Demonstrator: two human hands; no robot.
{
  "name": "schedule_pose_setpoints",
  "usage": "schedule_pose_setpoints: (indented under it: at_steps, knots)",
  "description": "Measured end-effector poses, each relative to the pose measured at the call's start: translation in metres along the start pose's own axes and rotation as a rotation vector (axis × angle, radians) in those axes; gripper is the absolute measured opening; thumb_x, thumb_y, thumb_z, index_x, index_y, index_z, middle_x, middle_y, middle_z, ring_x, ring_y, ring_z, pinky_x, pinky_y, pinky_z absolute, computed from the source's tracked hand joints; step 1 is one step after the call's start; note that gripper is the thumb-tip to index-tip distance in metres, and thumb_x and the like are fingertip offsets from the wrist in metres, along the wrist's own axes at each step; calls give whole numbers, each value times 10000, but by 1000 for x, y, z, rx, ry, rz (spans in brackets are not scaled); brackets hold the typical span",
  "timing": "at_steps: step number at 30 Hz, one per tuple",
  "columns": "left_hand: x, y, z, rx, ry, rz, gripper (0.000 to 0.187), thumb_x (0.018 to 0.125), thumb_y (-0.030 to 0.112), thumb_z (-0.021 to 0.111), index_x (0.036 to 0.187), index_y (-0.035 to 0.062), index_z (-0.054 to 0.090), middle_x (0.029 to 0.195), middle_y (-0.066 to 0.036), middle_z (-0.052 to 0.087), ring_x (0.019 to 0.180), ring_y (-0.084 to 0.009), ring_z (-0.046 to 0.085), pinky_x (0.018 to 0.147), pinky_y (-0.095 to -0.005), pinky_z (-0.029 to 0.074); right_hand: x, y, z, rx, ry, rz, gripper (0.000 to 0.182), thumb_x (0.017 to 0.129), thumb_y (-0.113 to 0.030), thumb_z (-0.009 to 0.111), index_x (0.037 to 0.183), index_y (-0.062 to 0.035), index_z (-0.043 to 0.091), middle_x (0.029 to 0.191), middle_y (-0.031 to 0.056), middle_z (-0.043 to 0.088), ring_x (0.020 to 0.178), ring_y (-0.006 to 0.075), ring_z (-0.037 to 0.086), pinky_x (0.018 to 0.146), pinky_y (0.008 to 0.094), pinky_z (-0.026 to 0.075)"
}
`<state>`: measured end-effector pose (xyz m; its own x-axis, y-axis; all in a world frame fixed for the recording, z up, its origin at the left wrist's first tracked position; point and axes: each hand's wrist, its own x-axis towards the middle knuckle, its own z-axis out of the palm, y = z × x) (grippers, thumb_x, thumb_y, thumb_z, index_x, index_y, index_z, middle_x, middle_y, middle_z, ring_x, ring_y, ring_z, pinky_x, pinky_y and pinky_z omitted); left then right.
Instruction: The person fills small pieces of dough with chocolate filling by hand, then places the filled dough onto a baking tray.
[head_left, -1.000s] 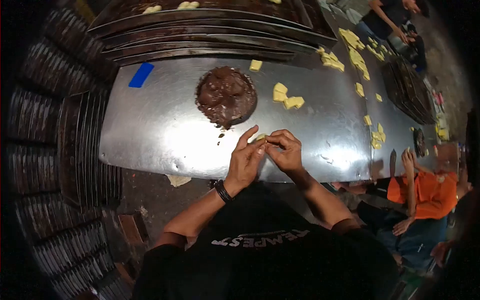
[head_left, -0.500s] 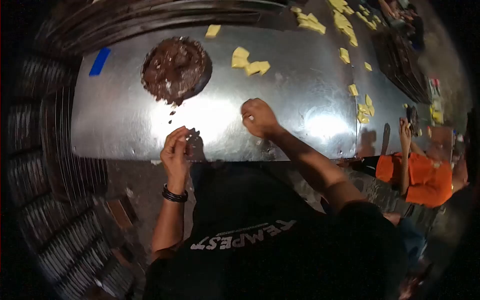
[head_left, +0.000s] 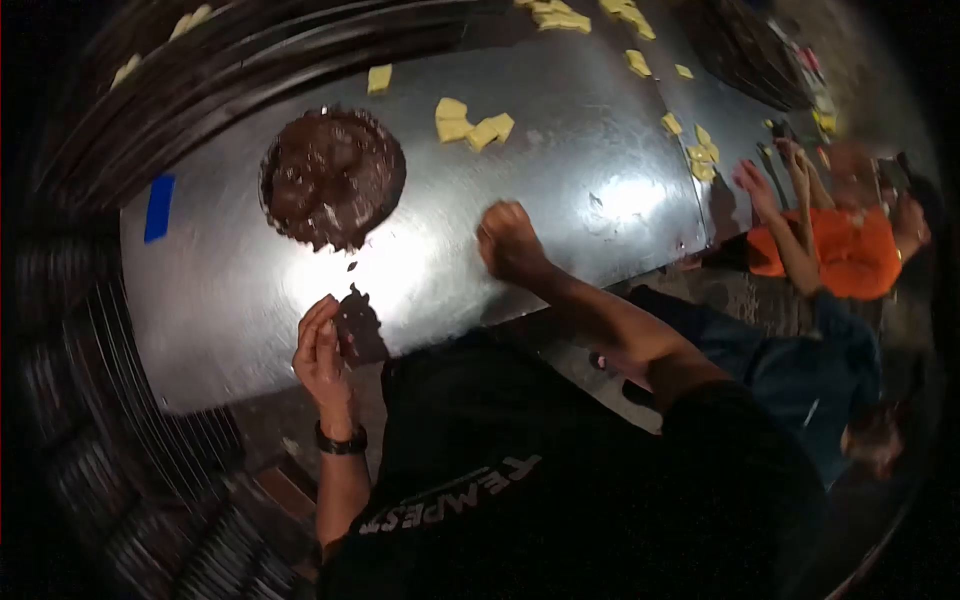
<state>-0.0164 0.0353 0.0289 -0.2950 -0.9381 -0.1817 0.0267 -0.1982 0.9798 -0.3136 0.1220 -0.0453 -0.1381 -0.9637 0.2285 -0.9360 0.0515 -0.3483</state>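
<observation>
A round, rough-edged mass of dark brown material [head_left: 332, 180] lies on the metal table [head_left: 590, 265]. Below it, near the front edge, is my left hand [head_left: 322, 350], its fingers bent and pressed together. My right hand [head_left: 510, 240] is closed in a fist over the middle of the table. Whether either hand holds something small cannot be made out. Small dark crumbs [head_left: 351, 267] lie between the brown mass and my left hand. Beyond my right hand are several flat yellow pieces [head_left: 453, 122], with a single yellow piece [head_left: 379, 79] further left.
Blue tape [head_left: 158, 208] is stuck at the table's left. Dark stacked trays [head_left: 270, 70] line the far edge. More yellow pieces [head_left: 702, 160] lie at the right. A co-worker in orange [head_left: 850, 250] and another person in dark blue [head_left: 800, 370] are at the right.
The view has turned and shifted, so the table appears tilted. The dark-blue-clothed person shows more fully. The co-worker's hands are raised closer together. Both my hands stay closed.
</observation>
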Motion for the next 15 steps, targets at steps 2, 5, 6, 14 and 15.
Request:
schedule_pose_setpoints:
  at_steps: [2, 5, 6, 14, 15]
  knots:
    - [20, 1, -20, 11, -79, 92, 257, 931, 174, 523, 1082, 3, 643, 1204, -100, 562, 687, -85, 554, 564, -218, 451, -19, 32, -20, 102, 122, -107, 127, 671, -68, 571, 790, -48, 529, 805, 134, 513, 800, 319, 490, 751, 432, 396]
    - [39, 12, -29, -23, -174, 102, 258, 928, 162, 523, 1092, -1, 639, 1194, -108, 566, 681, -86, 557, 560, -213, 460, -9, 48, -15, -58, 333, 183, 126, 723, -89, 588, 826, -41, 534, 858, 135, 531, 862, 323, 499, 796, 417, 397]
    - [42, 14, -29, -15, -210, 106, 258, 927, 162, 526, 1094, 1, 639, 1189, -109, 569, 679, -85, 556, 558, -211, 461, -1, 42, -7, -97, 440, 317, 119, 736, -96, 599, 827, -43, 544, 873, 136, 536, 872, 326, 502, 809, 410, 397]
    - [37, 19, -23, -5, -215, 98, 262, 920, 177, 545, 1089, 0, 641, 1168, -107, 582, 642, -83, 545, 539, -209, 445, 0, -13, -55, 415, 60, 616, 301, 744, -173, 711, 979, -15, 609, 1026, 141, 603, 927, 295, 573, 833, 389, 463]
    - [34, 15, -22, -27, -192, 97, 263, 917, 180, 552, 1084, -1, 642, 1168, -102, 584, 635, -76, 535, 528, -211, 433, 16, -17, -58, 471, 156, 541, 301, 749, -175, 710, 987, -20, 611, 1014, 135, 604, 932, 289, 572, 841, 383, 462]
